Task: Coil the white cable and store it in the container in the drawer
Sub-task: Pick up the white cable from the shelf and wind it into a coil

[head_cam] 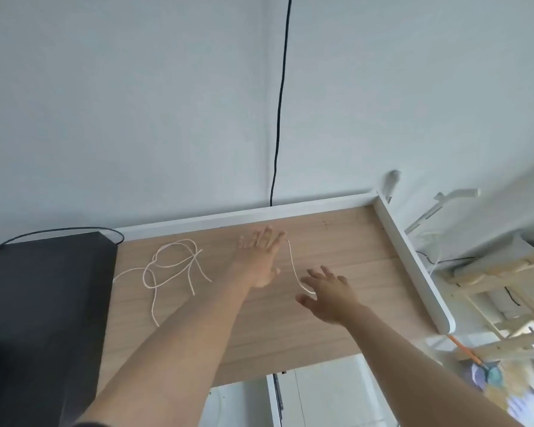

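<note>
White cable (173, 266): one length, lying loose on our wooden desk top (336, 241), tangled in open loops toward the left near a black box (43, 303), with a further strand running between our two hands. Left hand (259, 257): stretched far forward, fingers spread and flat, closed on nothing; it reaches, as we judge, for the cable's far end near the white back rail (228, 217). Right hand (327, 294): fingers apart, hovering just over the near part of that strand, not yet gripping, probably placed to pin or gather it. Drawer and container: not in view, so we cannot say where they stand. Coiling: not begun, since no loop is gathered. Black wire (279, 118): hangs down the wall, unrelated.
</note>
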`<state>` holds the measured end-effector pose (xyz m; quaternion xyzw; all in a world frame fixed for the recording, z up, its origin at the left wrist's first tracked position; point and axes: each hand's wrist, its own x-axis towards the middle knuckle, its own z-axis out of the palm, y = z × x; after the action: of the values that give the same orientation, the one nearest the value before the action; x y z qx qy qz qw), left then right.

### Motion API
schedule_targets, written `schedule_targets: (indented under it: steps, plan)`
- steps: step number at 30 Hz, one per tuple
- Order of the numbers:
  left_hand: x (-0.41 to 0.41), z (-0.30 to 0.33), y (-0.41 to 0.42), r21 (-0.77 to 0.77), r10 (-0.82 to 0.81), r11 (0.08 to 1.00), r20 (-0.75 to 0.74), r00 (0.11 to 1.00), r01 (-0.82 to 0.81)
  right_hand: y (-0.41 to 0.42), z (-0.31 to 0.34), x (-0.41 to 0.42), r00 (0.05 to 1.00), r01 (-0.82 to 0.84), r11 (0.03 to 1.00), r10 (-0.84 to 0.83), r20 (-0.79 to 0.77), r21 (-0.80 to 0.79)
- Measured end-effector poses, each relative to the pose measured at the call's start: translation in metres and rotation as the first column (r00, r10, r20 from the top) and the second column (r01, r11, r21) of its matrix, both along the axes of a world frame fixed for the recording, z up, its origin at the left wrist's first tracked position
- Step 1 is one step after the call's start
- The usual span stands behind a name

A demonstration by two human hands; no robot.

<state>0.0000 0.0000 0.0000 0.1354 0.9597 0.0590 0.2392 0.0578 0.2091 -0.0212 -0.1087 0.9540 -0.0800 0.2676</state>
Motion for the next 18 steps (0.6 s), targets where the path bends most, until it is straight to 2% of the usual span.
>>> schedule_targets:
  steps: [4, 7, 9, 13, 16, 18]
  plan:
    - [-0.007, -0.005, 0.016, -0.038, -0.081, 0.996, 0.026, 0.996, 0.082, -0.003, -0.016, -0.001, 0.995, 0.047, 0.991, -0.058, -0.080, -0.129]
    - [-0.005, -0.003, 0.012, -0.079, -0.075, 0.994, 0.023, 0.997, 0.077, 0.000, -0.017, 0.001, 0.973, 0.209, 0.935, -0.227, -0.033, -0.287]
    - [-0.003, -0.002, 0.004, -0.087, -0.071, 0.994, 0.007, 0.997, 0.072, 0.000, -0.012, 0.003, 0.969, 0.238, 0.917, -0.248, 0.012, -0.320]
    - [0.007, 0.000, -0.006, -0.051, -0.088, 0.995, 0.053, 0.995, 0.091, -0.019, -0.003, 0.015, 0.986, 0.158, 0.947, -0.134, 0.104, -0.281]
    - [0.015, 0.000, -0.008, -0.064, -0.125, 0.990, 0.057, 0.990, 0.129, -0.037, -0.008, 0.023, 0.999, 0.032, 0.992, -0.029, 0.023, -0.124]
    - [0.020, 0.001, -0.013, -0.052, -0.109, 0.993, 0.007, 0.994, 0.109, -0.042, -0.012, 0.027, 0.998, 0.060, 0.989, -0.058, 0.019, -0.139]
